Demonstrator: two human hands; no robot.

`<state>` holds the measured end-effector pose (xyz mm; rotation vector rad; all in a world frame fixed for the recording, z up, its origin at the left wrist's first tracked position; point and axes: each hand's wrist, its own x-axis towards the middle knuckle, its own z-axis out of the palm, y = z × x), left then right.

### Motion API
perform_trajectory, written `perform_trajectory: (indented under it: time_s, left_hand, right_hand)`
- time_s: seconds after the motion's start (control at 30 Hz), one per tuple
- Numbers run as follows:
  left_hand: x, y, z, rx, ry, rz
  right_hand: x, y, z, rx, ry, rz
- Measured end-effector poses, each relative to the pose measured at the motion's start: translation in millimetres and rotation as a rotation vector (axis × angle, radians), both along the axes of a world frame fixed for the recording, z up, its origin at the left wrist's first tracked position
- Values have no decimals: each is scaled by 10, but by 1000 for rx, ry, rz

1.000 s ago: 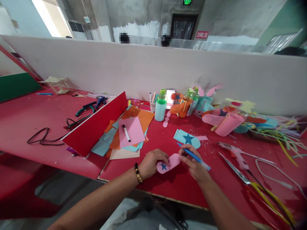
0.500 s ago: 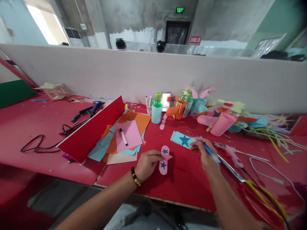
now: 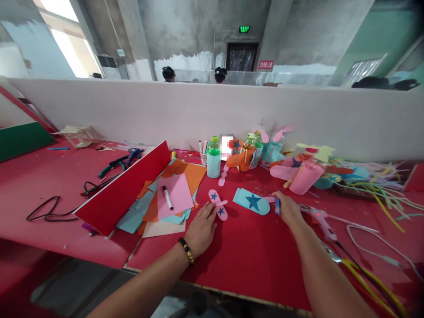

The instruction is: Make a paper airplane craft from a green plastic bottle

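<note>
Near the table's middle, my left hand (image 3: 202, 227) rests with fingers stretched out, their tips at the edge of a pink paper cutout (image 3: 221, 211) with rounded ends and blue stars. My right hand (image 3: 287, 211) is closed around a blue pen (image 3: 277, 206) pointing down at the table. Its fingertips are also at the end of a small pink paper strip (image 3: 269, 199); whether they grip it I cannot tell. Between the hands lie light-blue paper pieces (image 3: 264, 206), the top one round-ended with a dark blue star (image 3: 253, 202).
Left stand stacked coloured papers (image 3: 177, 190) with a marker (image 3: 168, 197), beside a red board (image 3: 126, 185). Decorated bottles (image 3: 213, 164) line the white partition (image 3: 185, 110). A pink glue gun (image 3: 319, 216) with its cord and large scissors (image 3: 331, 254) lie right, partly behind my right arm.
The pink star cutout has gone from my left hand's pinch to the table, farther forward, and those fingers have opened. My right hand has moved slightly right, off the light-blue papers, pen turned more upright.
</note>
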<state>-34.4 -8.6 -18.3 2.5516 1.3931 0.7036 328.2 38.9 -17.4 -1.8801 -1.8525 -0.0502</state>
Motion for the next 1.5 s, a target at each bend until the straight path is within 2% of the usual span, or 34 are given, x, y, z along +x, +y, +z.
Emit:
perform_trajectory:
  time_s: [0.17,0.4,0.5,0.67,0.77,0.9,1.0,1.07,1.13,1.23,1.37,1.43,1.5]
  left_hand:
    - [-22,60,-42,6,64,109]
    - [-25,53,-47,18,127,118]
    - [-29,56,-62,29,107,109]
    - [-40,41,31,100,-21,103]
    - [-66,8,145,142,-172,99]
    - [-110,-62,276,128,-342,-27]
    - [-90,-151,354,76,-368,-143]
    - [-43,-240,385,18,-287,-215]
    - [16,-353,374,-31,-146,-306]
    - [79,-551,264,-41,37,-406]
    - [84,-778,89,-12,109,-362]
    - [84,-847,65,-17,110,-320]
    - [103,-887,96,-34,114,-298]
  right_hand:
    - [-34,5,25,-29,-51,-16]
    - [-79,-19,69,-46,-93,-25]
    - [-66,-60,86,-37,-108,-76]
    - [-53,-195,224,199,-26,-173]
    - [-243,-370,407,288,151,-88]
    - [-766,-782,548,215,328,120]
    - [-1134,-1119,432,170,279,268]
    - [-1279,-1287,289,126,206,341]
    - [-1333,-1402,158,95,171,373]
    - [-1300,-1522,55,123,163,355]
    - [-1215,-1665,59,113,186,390]
    - [-1201,-1707,72,59,147,466]
    - [-1204,-1713,74,20,84,485]
